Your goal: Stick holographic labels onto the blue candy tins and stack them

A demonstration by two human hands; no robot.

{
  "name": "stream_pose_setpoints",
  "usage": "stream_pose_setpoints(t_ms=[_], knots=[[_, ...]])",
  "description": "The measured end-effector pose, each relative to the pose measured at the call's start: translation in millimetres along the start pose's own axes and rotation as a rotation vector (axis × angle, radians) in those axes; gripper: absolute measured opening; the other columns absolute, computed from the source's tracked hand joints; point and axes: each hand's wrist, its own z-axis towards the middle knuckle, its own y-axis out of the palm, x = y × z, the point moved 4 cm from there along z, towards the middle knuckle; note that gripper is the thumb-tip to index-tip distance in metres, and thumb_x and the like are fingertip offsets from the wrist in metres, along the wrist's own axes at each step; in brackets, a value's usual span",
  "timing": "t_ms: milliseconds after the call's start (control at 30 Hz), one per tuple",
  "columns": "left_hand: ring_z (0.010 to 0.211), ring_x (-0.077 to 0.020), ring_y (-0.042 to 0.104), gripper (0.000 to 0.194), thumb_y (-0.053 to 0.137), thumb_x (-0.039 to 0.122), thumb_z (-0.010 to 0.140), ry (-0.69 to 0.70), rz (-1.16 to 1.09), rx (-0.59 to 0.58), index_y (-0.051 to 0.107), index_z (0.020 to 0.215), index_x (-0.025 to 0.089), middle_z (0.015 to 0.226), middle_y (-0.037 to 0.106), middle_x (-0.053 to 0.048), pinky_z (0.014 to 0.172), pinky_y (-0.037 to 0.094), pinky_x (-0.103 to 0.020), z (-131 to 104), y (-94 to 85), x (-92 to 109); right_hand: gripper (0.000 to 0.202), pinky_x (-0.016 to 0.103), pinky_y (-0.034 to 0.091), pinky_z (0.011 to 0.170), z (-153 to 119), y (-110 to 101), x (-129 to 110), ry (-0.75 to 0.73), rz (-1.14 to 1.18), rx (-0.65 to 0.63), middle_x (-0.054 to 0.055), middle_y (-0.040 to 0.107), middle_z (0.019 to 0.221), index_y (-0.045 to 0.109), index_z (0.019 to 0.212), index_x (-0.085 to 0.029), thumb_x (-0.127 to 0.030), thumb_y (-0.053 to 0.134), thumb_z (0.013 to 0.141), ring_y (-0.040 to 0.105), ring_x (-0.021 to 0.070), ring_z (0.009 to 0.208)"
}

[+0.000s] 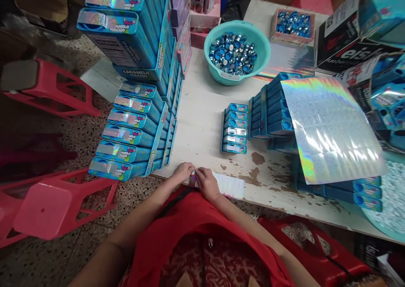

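At the table's front edge, my left hand and my right hand come together, fingers pinched at the left end of a shiny holographic sticker sheet. The sheet lies along the edge and passes under my right hand. What sits between the fingertips is small; it looks like a piece of the same holographic film. Just beyond my hands stands a short tray of blue candy boxes, some with silvery strips across their tops.
Tall stacks of blue boxes rise at left. A turquoise basin holds blue and silver caps. A large holographic sheet rests on more boxes at right. Pink stools stand on the floor, left. An open carton is at far right.
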Motion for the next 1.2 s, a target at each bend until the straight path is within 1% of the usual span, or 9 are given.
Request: stream_pose_setpoints(t_ms=[167, 367, 500, 600, 667, 733, 833, 967, 1200], knots=[[0.077, -0.0166, 0.057, 0.027, 0.043, 0.025, 0.084, -0.067, 0.038, -0.008, 0.068, 0.084, 0.015, 0.082, 0.068, -0.006, 0.067, 0.039, -0.025, -0.8, -1.4, 5.1, 0.018, 0.035, 0.045, 0.077, -1.7, -6.7, -2.8, -0.017, -0.047, -0.033, 0.01, 0.062, 0.098, 0.064, 0.09, -0.019, -0.023, 0.047, 0.09, 0.051, 0.0223, 0.089], [0.09, -0.0207, 0.059, 0.029, 0.039, 0.024, 0.085, -0.106, 0.057, 0.037, 0.067, 0.088, 0.017, 0.092, 0.068, -0.009, 0.078, 0.042, -0.03, -6.9, -5.8, 10.3, 0.012, 0.029, 0.043, 0.066, 4.3, -40.3, -5.5, 0.224, 0.228, -0.037, 0.004, 0.061, 0.073, 0.058, 0.075, -0.02, -0.025, 0.054, 0.085, 0.054, 0.0182, 0.073], [0.11, -0.0202, 0.052, 0.035, 0.041, 0.035, 0.086, 0.177, -0.303, 0.155, 0.059, 0.109, 0.016, 0.116, 0.061, -0.01, 0.091, 0.039, -0.031, -18.6, -18.1, 37.2, 0.017, 0.025, 0.04, 0.059, 11.3, -81.9, -3.0, 0.374, 0.475, 0.055, 0.0, 0.059, 0.067, 0.056, 0.07, -0.02, -0.032, 0.055, 0.083, 0.052, 0.0139, 0.062], [0.083, -0.0172, 0.06, 0.032, 0.049, 0.04, 0.08, 0.232, -0.59, -0.053, 0.06, 0.097, 0.015, 0.088, 0.067, -0.006, 0.073, 0.046, -0.027, -17.0, -18.7, 59.7, 0.021, 0.025, 0.038, 0.055, 22.1, -106.5, 7.6, 0.448, 0.539, 0.153, -0.001, 0.056, 0.063, 0.056, 0.069, -0.019, -0.037, 0.057, 0.08, 0.047, 0.0119, 0.055], [0.061, -0.0136, 0.055, 0.027, 0.047, 0.04, 0.08, 0.203, -0.599, -0.105, 0.059, 0.079, 0.015, 0.061, 0.059, 0.0, 0.06, 0.044, -0.024, -7.0, -24.3, 74.4, 0.021, 0.025, 0.037, 0.054, 31.9, -117.8, 21.3, 0.507, 0.561, 0.239, -0.002, 0.054, 0.06, 0.056, 0.07, -0.019, -0.038, 0.057, 0.078, 0.045, 0.0115, 0.053], [0.053, -0.0118, 0.05, 0.027, 0.044, 0.037, 0.081, 0.255, -0.539, -0.062, 0.056, 0.07, 0.016, 0.053, 0.052, 0.002, 0.056, 0.04, -0.024, 9.2, -38.6, 93.3, 0.019, 0.026, 0.039, 0.056, 44.8, -128.4, 38.4, 0.548, 0.543, 0.332, -0.002, 0.055, 0.062, 0.056, 0.071, -0.019, -0.037, 0.058, 0.077, 0.046, 0.0122, 0.055], [0.052, -0.0119, 0.049, 0.02, 0.04, 0.029, 0.082, 0.361, -0.49, 0.034, 0.056, 0.082, 0.016, 0.054, 0.051, 0.004, 0.054, 0.039, -0.024, 41.2, -67.5, 125.2, 0.017, 0.03, 0.042, 0.069, 70.7, -148.9, 65.4, 0.551, 0.406, 0.49, 0.002, 0.056, 0.076, 0.058, 0.072, -0.019, -0.035, 0.059, 0.075, 0.051, 0.0158, 0.069], [0.049, -0.0107, 0.045, 0.019, 0.041, 0.017, 0.079, 0.384, -0.458, 0.113, 0.046, 0.097, 0.017, 0.052, 0.047, 0.008, 0.052, 0.036, -0.022, 87.4, -98.3, 158.2, 0.012, 0.037, 0.04, 0.085, 109.0, -170.1, 99.5, 0.602, 0.259, 0.627, 0.006, 0.055, 0.084, 0.059, 0.068, -0.018, -0.029, 0.063, 0.07, 0.05, 0.0218, 0.089], [0.046, -0.0093, 0.04, 0.017, 0.042, 0.007, 0.073, 0.264, -0.452, 0.063, 0.04, 0.086, 0.019, 0.048, 0.042, 0.009, 0.049, 0.031, -0.021, 129.4, -100.8, 169.0, 0.011, 0.038, 0.04, 0.087, 134.7, -157.5, 136.5, 0.722, 0.333, 0.684, 0.007, 0.053, 0.083, 0.054, 0.058, -0.018, -0.022, 0.063, 0.064, 0.05, 0.0226, 0.089]])
